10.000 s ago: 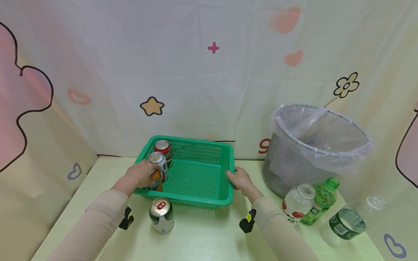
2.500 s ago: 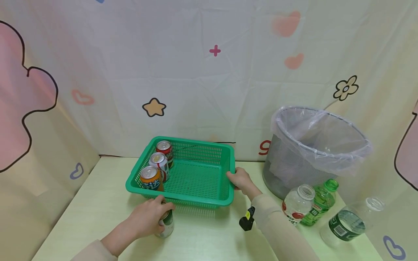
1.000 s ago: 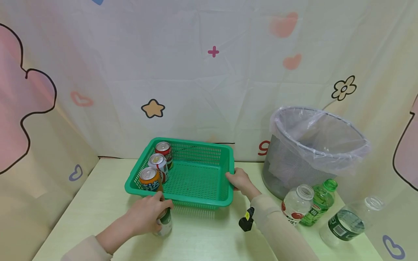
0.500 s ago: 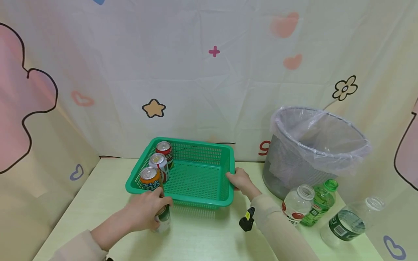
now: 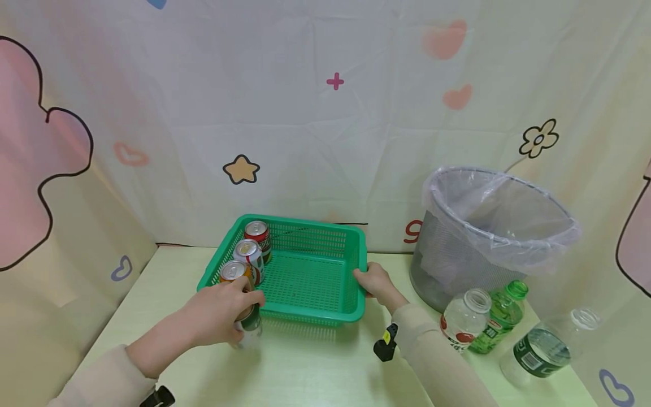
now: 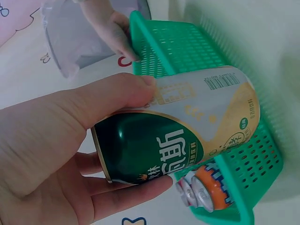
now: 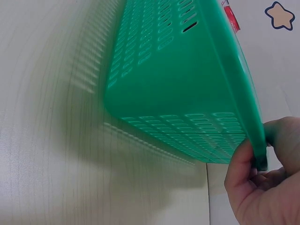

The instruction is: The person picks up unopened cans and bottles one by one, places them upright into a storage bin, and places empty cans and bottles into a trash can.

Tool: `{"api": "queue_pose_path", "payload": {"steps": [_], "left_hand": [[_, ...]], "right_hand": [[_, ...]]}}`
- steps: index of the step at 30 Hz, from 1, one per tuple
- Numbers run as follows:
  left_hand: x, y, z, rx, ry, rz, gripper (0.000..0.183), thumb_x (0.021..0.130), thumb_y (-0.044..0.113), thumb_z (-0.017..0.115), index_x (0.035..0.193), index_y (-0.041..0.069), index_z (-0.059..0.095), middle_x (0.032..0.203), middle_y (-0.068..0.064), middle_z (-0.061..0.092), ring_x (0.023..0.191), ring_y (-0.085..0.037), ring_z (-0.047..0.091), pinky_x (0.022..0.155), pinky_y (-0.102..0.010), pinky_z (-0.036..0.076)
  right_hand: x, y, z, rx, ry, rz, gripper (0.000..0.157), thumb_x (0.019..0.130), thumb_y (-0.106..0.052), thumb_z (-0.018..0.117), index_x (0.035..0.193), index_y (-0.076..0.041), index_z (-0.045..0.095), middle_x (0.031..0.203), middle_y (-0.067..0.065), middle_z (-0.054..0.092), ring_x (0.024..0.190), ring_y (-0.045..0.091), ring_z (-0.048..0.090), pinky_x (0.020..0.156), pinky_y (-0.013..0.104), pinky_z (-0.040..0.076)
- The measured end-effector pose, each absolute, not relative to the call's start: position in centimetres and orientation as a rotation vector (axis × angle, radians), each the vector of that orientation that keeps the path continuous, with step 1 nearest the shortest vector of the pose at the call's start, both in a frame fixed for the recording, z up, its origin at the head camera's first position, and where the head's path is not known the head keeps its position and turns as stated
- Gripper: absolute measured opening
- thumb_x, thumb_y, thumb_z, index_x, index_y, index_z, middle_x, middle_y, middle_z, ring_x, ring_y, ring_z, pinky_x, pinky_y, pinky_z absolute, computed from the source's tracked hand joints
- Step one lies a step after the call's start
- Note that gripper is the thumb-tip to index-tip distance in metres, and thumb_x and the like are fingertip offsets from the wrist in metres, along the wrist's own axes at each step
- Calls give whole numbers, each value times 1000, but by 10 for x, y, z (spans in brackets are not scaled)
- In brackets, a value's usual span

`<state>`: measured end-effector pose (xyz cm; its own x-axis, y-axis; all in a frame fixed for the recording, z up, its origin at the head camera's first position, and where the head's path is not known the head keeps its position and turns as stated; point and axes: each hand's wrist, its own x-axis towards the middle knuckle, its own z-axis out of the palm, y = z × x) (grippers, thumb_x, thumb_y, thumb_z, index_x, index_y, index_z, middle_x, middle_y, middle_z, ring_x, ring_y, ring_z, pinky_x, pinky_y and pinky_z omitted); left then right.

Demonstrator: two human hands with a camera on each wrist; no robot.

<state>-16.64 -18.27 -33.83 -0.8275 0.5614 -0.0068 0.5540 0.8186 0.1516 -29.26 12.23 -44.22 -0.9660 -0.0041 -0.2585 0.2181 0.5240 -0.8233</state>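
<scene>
My left hand [image 5: 216,314] grips a green and white drink can [image 5: 250,328] from above, just in front of the basket's near left corner. In the left wrist view the green and white can [image 6: 187,126] lies between thumb and fingers, its dark green end nearest the palm. My right hand [image 5: 375,281] holds the right rim of the green plastic basket [image 5: 317,314]; the right wrist view shows fingers and thumb pinching that rim. Along the basket's left side stand a red can [image 5: 257,234], a white and red can [image 5: 249,254] and an orange can [image 5: 234,271], partly behind my left hand.
At the right stands a mesh waste bin [image 5: 452,260] with a clear liner. Before it are a clear bottle with a red-spotted label [image 5: 465,319], a green bottle [image 5: 503,316] and a clear bottle with a green label [image 5: 541,347]. A patterned curtain [image 5: 305,113] hangs behind the table.
Ten seconds ago my left hand was on the orange can inside the basket. It then gripped the green and white can, which has since risen toward the basket. My right hand stays on the rim.
</scene>
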Motion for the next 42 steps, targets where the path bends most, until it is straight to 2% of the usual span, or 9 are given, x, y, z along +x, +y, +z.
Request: {"api": "queue_pose_path", "payload": {"steps": [5,10,21,28,32,36,39,42], "left_hand": [[-167,-185,-328,913,2977,187,45,62,10,77,102,19,59,86,-1,44,66,-15,44,50,-27,38],[-170,-187,-320,965,3003,176,43,61,9,77,98,20,58,83,1,41,70,-13,41,50,-25,35],[-179,-191,-312,971,3007,172,40,62,10,77,95,20,56,80,2,39,65,-11,40,48,-23,32],[-185,-191,-310,954,3024,187,39,64,10,74,98,20,58,82,1,41,65,-12,43,47,-23,34],[-191,-191,-311,961,3044,189,37,65,11,73,98,21,57,91,-3,45,64,-12,43,47,-23,33],[-196,-190,-311,989,3059,205,34,65,10,70,94,19,55,88,-1,42,61,-11,41,45,-21,30],[-201,-189,-311,995,3067,206,35,65,9,68,98,17,57,88,-2,44,61,-11,41,46,-21,30],[-207,-188,-311,954,3067,190,41,68,12,69,107,16,59,96,-6,50,67,-13,46,48,-22,35]], "right_hand": [[-293,122,-443,176,2535,-1417,34,92,-20,47,115,6,49,102,17,58,79,19,61,64,34,55],[-293,122,-442,181,2534,-1414,35,93,-20,47,116,6,48,103,18,58,79,19,62,64,34,55],[-294,123,-441,187,2523,-1403,39,94,-22,47,120,6,46,107,19,57,82,20,61,65,33,55],[-293,123,-442,196,2525,-1399,38,93,-22,46,119,6,46,107,18,57,83,21,60,72,39,55],[-293,123,-442,202,2525,-1405,37,93,-22,46,118,5,47,106,18,57,82,20,60,69,36,55],[-293,123,-442,191,2527,-1407,37,93,-21,46,118,6,47,105,19,57,81,20,61,66,35,55],[-293,123,-442,188,2528,-1407,37,93,-21,46,117,6,47,104,18,57,80,19,61,67,35,55],[-293,122,-442,187,2528,-1414,36,93,-21,47,116,6,48,103,18,58,79,19,61,67,36,55]]}}
